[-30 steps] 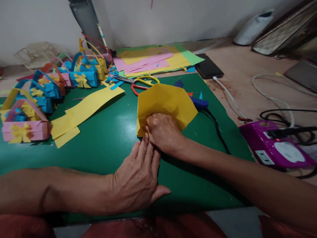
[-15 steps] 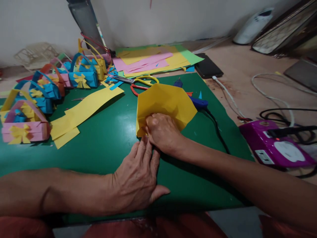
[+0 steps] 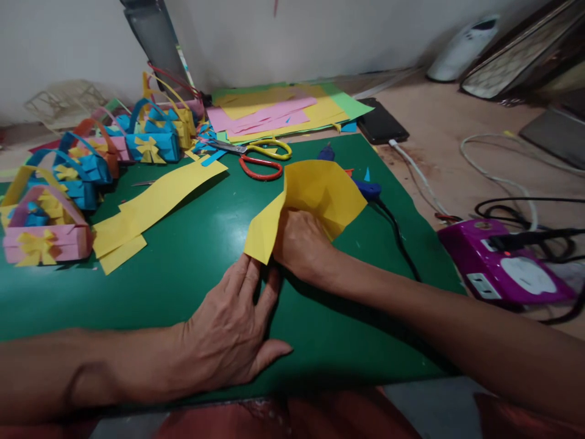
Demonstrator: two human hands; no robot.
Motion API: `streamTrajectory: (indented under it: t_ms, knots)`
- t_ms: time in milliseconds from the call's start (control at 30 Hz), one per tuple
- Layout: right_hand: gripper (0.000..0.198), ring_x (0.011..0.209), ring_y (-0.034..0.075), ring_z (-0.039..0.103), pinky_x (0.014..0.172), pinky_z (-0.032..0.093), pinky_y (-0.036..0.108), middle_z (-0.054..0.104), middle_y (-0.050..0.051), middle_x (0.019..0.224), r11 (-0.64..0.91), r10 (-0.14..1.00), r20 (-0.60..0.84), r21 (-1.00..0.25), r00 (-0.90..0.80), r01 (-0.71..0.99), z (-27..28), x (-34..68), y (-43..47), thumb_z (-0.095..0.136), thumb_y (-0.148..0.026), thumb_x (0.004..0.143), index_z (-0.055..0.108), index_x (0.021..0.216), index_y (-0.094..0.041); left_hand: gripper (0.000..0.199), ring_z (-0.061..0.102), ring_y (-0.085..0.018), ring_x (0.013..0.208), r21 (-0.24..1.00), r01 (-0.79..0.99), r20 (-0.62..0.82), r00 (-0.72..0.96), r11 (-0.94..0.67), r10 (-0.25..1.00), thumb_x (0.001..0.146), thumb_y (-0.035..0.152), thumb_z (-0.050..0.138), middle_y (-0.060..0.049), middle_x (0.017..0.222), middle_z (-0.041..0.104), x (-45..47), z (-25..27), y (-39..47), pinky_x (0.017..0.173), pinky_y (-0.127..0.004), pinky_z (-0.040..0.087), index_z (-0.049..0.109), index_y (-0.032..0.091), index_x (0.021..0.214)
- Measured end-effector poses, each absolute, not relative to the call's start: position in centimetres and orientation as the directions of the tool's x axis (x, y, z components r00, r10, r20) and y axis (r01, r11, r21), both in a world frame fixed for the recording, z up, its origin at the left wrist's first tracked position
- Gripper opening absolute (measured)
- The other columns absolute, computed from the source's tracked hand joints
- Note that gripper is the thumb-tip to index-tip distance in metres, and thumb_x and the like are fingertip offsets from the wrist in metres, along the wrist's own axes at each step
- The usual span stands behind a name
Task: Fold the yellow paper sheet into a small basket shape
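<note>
A folded sheet of yellow paper [image 3: 326,186] stands partly raised on the green mat, its left part bent into an upright flap. Inside the fold, my right hand [image 3: 301,244] is closed, knuckles up, pressing against the paper; the fingertips are hidden. My left hand [image 3: 233,323] lies flat on the mat, fingers stretched out and thumb spread, with its fingertips at the lower edge of the yellow flap. Behind the paper lie scissors [image 3: 265,167] with one red and one yellow handle, and a blue glue gun [image 3: 369,190] partly covered by the sheet.
Several small paper baskets [image 3: 50,241] with bows line the left side. Yellow paper strips [image 3: 159,198] lie beside them. Coloured sheets [image 3: 274,107] are stacked at the back by a black phone [image 3: 382,122]. A purple power box [image 3: 503,268] with cables sits at right.
The paper's left part has come round into an outward-bent flap, uncovering the red scissor handle. My left hand has slid slightly left and down; my right hand stays within the fold.
</note>
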State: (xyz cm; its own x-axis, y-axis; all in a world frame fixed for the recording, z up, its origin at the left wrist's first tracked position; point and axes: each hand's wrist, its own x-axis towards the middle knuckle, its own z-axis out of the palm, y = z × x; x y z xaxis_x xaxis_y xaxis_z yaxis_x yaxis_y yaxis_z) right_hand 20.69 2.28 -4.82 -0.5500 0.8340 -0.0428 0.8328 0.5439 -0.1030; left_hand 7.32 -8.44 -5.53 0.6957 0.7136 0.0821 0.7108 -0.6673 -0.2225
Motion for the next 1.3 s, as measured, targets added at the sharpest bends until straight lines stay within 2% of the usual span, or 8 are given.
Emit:
streamTrajectory:
  t_ms: [133, 300, 500, 667, 833, 967, 1067, 1300]
  knots:
    - [0.023, 0.082, 0.023, 0.061, 0.061, 0.037, 0.03, 0.067, 0.014, 0.087, 0.519, 0.852, -0.023, -0.093, -0.523, 0.85, -4.8, 20.6, 2.2, 0.045, -0.014, 0.081, 0.066, 0.09, -0.011, 0.073, 0.054, -0.042, 0.11, -0.248, 0.736, 0.224, 0.677, -0.63, 0.702, 0.085, 0.061, 0.04, -0.032, 0.116, 0.057, 7.1, -5.5, -9.1, 0.088, -0.047, 0.045, 0.054, -0.003, 0.116]
    - [0.021, 0.081, 0.023, 0.061, 0.06, 0.036, 0.029, 0.067, 0.014, 0.085, 0.515, 0.855, -0.012, -0.096, -0.519, 0.852, -4.8, 20.6, 2.1, 0.047, -0.015, 0.082, 0.066, 0.089, -0.01, 0.055, 0.063, -0.028, 0.073, -0.262, 0.704, 0.35, 0.707, -0.66, 0.615, 0.09, 0.05, 0.04, -0.023, 0.103, 0.066, 7.7, -5.3, -8.2, 0.056, -0.035, 0.049, 0.063, 0.001, 0.103]
    - [0.021, 0.077, 0.022, 0.062, 0.057, 0.036, 0.029, 0.067, 0.013, 0.082, 0.526, 0.848, -0.011, -0.102, -0.529, 0.845, -4.8, 20.6, 2.3, 0.046, -0.015, 0.083, 0.066, 0.086, -0.01, 0.07, 0.061, -0.029, 0.083, -0.17, 0.78, 0.059, 0.618, -0.603, 0.784, 0.089, 0.058, 0.034, -0.024, 0.112, 0.059, 8.4, -5.2, -6.5, 0.06, -0.036, 0.052, 0.053, -0.001, 0.12]
    - [0.02, 0.074, 0.022, 0.061, 0.057, 0.039, 0.03, 0.066, 0.012, 0.081, 0.555, 0.83, -0.016, -0.088, -0.558, 0.827, -4.0, 20.6, 2.1, 0.047, -0.014, 0.083, 0.065, 0.088, -0.01, 0.072, 0.061, -0.025, 0.077, -0.114, 0.789, -0.041, 0.603, -0.603, 0.797, 0.088, 0.063, 0.027, -0.021, 0.118, 0.053, 8.6, -4.9, -5.8, 0.056, -0.035, 0.052, 0.051, 0.004, 0.122]
    - [0.024, 0.09, 0.024, 0.058, 0.075, 0.043, 0.034, 0.065, 0.012, 0.099, 0.687, 0.726, 0.071, -0.028, -0.684, 0.726, -2.4, 23.4, -1.4, 0.043, -0.012, 0.086, 0.064, 0.099, -0.01, 0.071, 0.06, -0.024, 0.074, -0.069, 0.793, -0.087, 0.6, -0.606, 0.795, 0.088, 0.064, 0.022, -0.016, 0.109, 0.054, 8.7, -4.9, -5.3, 0.054, -0.035, 0.051, 0.053, 0.008, 0.118]
    - [0.029, 0.064, 0.02, 0.057, 0.058, 0.04, 0.032, 0.063, 0.008, 0.07, 0.743, 0.564, 0.293, 0.227, -0.772, 0.629, -3.1, 26.9, -4.0, 0.04, -0.008, 0.085, 0.065, 0.1, -0.005, 0.068, 0.06, -0.025, 0.079, -0.048, 0.772, -0.107, 0.627, -0.634, 0.772, 0.09, 0.062, 0.022, -0.016, 0.115, 0.05, 8.7, -5.0, -5.2, 0.058, -0.037, 0.051, 0.054, 0.008, 0.117]
    - [0.038, 0.051, 0.017, 0.054, 0.046, 0.032, 0.03, 0.059, 0.003, 0.057, 0.699, 0.612, 0.229, 0.29, -0.756, 0.654, -4.1, 27.4, -4.3, 0.042, -0.003, 0.079, 0.062, 0.111, -0.007, 0.068, 0.059, -0.025, 0.078, -0.052, 0.781, -0.125, 0.613, -0.622, 0.78, 0.09, 0.061, 0.024, -0.015, 0.111, 0.05, 8.9, -5.0, -5.1, 0.056, -0.037, 0.051, 0.048, 0.006, 0.124]
    - [0.044, 0.046, 0.015, 0.055, 0.04, 0.012, 0.03, 0.063, 0.002, 0.058, 0.674, 0.729, -0.061, 0.233, -0.682, 0.7, -4.6, 25.8, -3.1, 0.052, -0.009, 0.08, 0.056, 0.123, -0.01, 0.072, 0.058, -0.025, 0.078, -0.115, 0.768, -0.126, 0.618, -0.63, 0.776, 0.09, 0.059, 0.025, -0.016, 0.106, 0.052, 9.3, -4.9, -5.2, 0.055, -0.035, 0.051, 0.04, 0.003, 0.132]
